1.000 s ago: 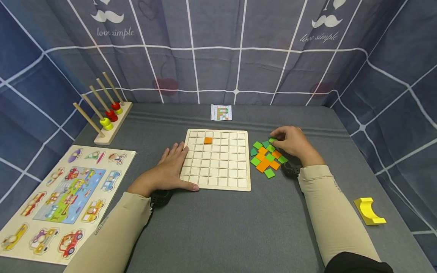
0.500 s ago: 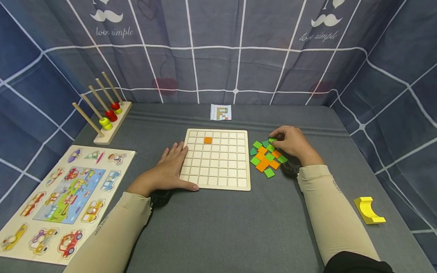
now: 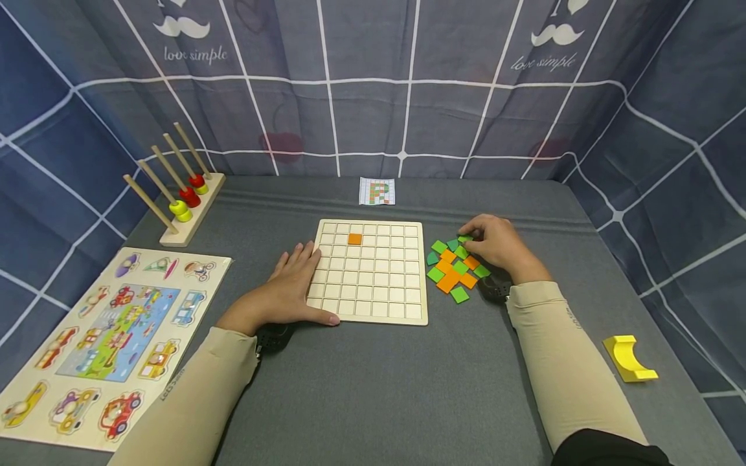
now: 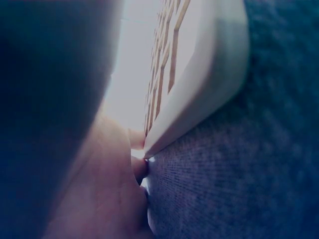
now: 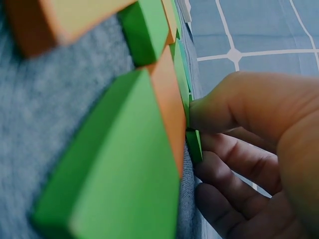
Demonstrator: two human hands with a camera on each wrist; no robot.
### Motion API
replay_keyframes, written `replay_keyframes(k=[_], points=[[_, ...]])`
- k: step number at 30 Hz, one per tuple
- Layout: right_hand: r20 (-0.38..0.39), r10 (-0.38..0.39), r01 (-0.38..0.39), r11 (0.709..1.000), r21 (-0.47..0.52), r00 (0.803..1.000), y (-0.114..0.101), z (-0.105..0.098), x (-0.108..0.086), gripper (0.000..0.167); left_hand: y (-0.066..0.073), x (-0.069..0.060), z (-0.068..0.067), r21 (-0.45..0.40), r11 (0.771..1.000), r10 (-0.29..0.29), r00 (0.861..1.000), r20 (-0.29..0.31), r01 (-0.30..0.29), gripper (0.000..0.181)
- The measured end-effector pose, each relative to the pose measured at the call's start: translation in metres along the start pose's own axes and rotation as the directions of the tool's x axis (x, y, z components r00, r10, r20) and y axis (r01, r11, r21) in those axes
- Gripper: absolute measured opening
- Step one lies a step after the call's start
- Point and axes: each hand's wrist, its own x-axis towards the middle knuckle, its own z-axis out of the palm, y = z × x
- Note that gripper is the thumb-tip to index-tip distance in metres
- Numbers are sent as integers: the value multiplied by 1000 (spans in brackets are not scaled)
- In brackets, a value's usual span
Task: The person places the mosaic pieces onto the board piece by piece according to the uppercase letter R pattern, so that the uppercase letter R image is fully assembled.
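Observation:
My left hand (image 3: 287, 290) rests with spread fingers along the left edge of a pale wooden grid board (image 3: 366, 320), thumb at its near left corner. One orange square tile (image 3: 355, 239) sits in a cell near the board's top. Right of the board lies a pile of green and orange square tiles (image 3: 449, 281). At the pile's far side, my right hand (image 3: 495, 243) pinches a green tile (image 5: 195, 144) between thumb and fingers. In the left wrist view, the board's rim (image 4: 194, 94) shows beside the palm.
A small pattern card (image 3: 377, 191) lies behind the board. At the left stand a peg stacker (image 3: 192, 223) with red and yellow beads and a picture puzzle board (image 3: 204, 278). A yellow arched block (image 3: 628, 359) lies by the right forearm. Patterned cloth surrounds the table.
Almost nothing differs. The right hand has shifted very slightly left at the pile; the left hand stays on the board.

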Motion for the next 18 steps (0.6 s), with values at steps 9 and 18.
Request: replay_keyframes(k=[9,18], points=[[5,12,-11,999,-34,1000,-3,0,1,24,0,1,0,-2,1000,4,1000,-1,-4,147],[-6,4,-4,999,-51,1000,-3,2,0,24,-1,1,0,-1,1000,4,1000,1,-4,148]])
